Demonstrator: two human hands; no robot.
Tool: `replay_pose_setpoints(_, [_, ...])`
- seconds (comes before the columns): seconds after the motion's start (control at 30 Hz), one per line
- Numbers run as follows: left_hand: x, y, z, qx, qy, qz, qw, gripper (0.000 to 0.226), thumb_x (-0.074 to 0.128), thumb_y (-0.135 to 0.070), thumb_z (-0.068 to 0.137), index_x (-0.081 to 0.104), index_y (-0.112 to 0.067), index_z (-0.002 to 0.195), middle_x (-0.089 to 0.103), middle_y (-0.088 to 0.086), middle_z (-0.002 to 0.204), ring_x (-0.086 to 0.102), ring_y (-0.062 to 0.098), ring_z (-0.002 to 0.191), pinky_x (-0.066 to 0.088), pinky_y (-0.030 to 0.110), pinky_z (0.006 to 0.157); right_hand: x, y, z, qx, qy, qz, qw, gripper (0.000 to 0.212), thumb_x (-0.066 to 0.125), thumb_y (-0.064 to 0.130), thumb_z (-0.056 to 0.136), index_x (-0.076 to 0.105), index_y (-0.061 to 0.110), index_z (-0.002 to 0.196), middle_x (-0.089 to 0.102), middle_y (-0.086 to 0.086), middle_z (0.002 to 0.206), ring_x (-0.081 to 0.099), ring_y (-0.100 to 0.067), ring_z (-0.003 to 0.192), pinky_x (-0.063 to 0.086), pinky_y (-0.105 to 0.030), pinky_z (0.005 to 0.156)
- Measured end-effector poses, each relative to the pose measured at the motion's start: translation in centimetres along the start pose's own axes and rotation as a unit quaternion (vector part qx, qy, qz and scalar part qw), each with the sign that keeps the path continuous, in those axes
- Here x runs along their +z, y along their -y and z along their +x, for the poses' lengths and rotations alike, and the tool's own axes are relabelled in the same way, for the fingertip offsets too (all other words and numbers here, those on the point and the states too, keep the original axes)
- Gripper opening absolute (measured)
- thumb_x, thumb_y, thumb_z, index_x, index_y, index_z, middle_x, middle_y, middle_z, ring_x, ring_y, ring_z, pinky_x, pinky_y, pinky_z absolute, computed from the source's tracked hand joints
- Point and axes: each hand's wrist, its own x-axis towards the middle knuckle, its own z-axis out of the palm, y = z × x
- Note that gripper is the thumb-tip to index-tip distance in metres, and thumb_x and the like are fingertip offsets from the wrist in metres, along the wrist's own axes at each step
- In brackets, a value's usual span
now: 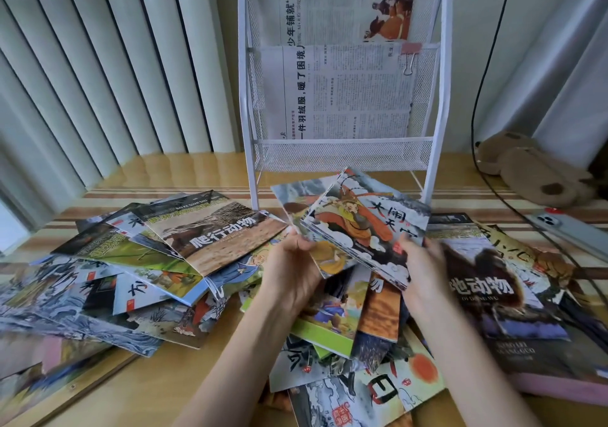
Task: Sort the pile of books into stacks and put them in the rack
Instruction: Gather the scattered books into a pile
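Sorting step under way: my left hand and right hand each grip a thin illustrated picture-book bundle above the counter's middle. Next: square edges, slot into white mesh rack.

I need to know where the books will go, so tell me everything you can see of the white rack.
The white rack stands upright at the back of the table, against the wall, behind the book pile. It looks like painted metal: a tubular frame with mesh tiers. The upper two tiers hold newspaper sheets fixed with binder clips; the lowest mesh tier looks empty. Neither hand touches it.
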Motion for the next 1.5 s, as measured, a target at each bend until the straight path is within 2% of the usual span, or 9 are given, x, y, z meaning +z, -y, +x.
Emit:
replay_pose_setpoints(0.33, [0.9,-1.5,-1.1,-0.001,-0.033,0.256,0.966,0.075,0.043,-0.071,0.077,0.062,-0.014,0.122,0.067,0.01,0.118,0.063,0.027,0.11,0.048,0.041,0.095,-2.1,4.3,-0.5,-0.136,0.071,-0.05,0.987,0.027,0.059,0.017,0.092,0.048,0.031,0.113,0.065,0.009,0.106,0.061,-0.016,0.103,0.05,-0.042,0.079])
replay_pose_setpoints(0.5, [1.0,-3.6,-1.7,0.153,-0.064,0.516,0.841,0.043,0.076,-0.039,0.075,0.064,-0.023,0.113,0.071,-0.001,0.103,0.069,0.016,0.093,0.055,0.029,0.075,-1.3,5.6,-0.8,-0.29,0.18,-0.056,0.938,0.051,0.052,-0.001,0.091,0.043,0.04,0.12,0.052,-0.003,0.134,0.061,-0.001,0.103,0.05,-0.025,0.091])
replay_pose_setpoints(0.67, [0.7,-1.9,-1.9,0.162,-0.056,0.481,0.86,0.045,0.077,-0.006,0.074,0.054,-0.023,0.109,0.07,0.005,0.104,0.07,0.02,0.088,0.056,0.027,0.068,-0.1,4.4,-1.5,-0.331,0.279,-0.148,0.889,0.092,0.072,0.033,0.08,0.008,0.058,0.142,0.0,0.032,0.152,0.005,-0.003,0.145,0.013,-0.05,0.117])
replay_pose_setpoints(0.77, [-0.3,-2.1,-2.6,0.184,-0.049,0.483,0.855,0.037,0.075,-0.003,0.076,0.054,-0.025,0.097,0.069,0.003,0.089,0.068,0.024,0.082,0.056,0.045,0.077,-1.2,2.9,-2.1,-0.228,0.293,-0.188,0.909,0.103,0.075,0.035,0.07,0.007,0.047,0.147,0.018,0.022,0.154,0.022,0.0,0.14,0.019,-0.043,0.116])
replay_pose_setpoints(1.0, [-0.6,-1.9,-2.4,0.139,0.032,0.536,0.832,0.052,0.068,-0.03,0.085,0.043,-0.026,0.131,0.06,0.0,0.125,0.06,0.016,0.112,0.05,0.034,0.094,-1.4,3.5,-2.6,-0.172,0.2,-0.141,0.954,0.023,0.065,0.013,0.086,0.057,0.025,0.105,0.065,0.015,0.104,0.06,0.011,0.086,0.046,-0.007,0.072])
replay_pose_setpoints(1.07, [-1.6,-2.6,-2.3,0.057,0.025,0.639,0.766,0.071,0.06,-0.052,0.084,0.033,-0.025,0.144,0.047,0.0,0.142,0.047,0.015,0.128,0.043,0.027,0.103,-2.7,5.1,-1.7,-0.189,0.147,-0.133,0.962,0.031,0.061,0.01,0.089,0.054,0.02,0.118,0.063,0.012,0.106,0.059,0.008,0.088,0.044,-0.005,0.066])
replay_pose_setpoints(1.2, [-2.7,-2.8,-3.0,-0.028,0.072,0.902,0.426,0.13,0.035,-0.097,0.049,0.009,-0.022,0.152,0.006,-0.013,0.155,0.001,0.011,0.146,-0.003,0.033,0.118,-6.5,6.4,-0.5,-0.146,0.079,-0.122,0.979,0.025,0.059,0.016,0.092,0.053,0.021,0.116,0.058,0.01,0.106,0.051,-0.009,0.107,0.037,-0.025,0.086])
replay_pose_setpoints(1.3, [-2.8,-2.1,-3.0,0.059,0.026,0.89,0.452,0.102,0.045,-0.081,0.068,0.028,-0.022,0.149,0.02,-0.008,0.156,0.016,0.012,0.145,0.01,0.03,0.117,-8.4,5.7,-0.5,-0.082,0.063,-0.138,0.985,0.033,0.065,0.027,0.088,0.057,0.022,0.119,0.059,0.007,0.116,0.046,-0.012,0.114,0.03,-0.038,0.097])
replay_pose_setpoints(1.5, [-2.3,-1.4,-2.9,0.13,-0.005,0.931,0.342,0.075,0.026,-0.072,0.083,0.056,-0.024,0.132,0.053,-0.004,0.138,0.043,0.021,0.129,0.035,0.035,0.104,-8.8,4.9,-1.7,-0.042,0.063,-0.132,0.988,0.04,0.067,0.032,0.085,0.056,0.025,0.123,0.053,0.007,0.128,0.04,-0.016,0.124,0.025,-0.049,0.107])
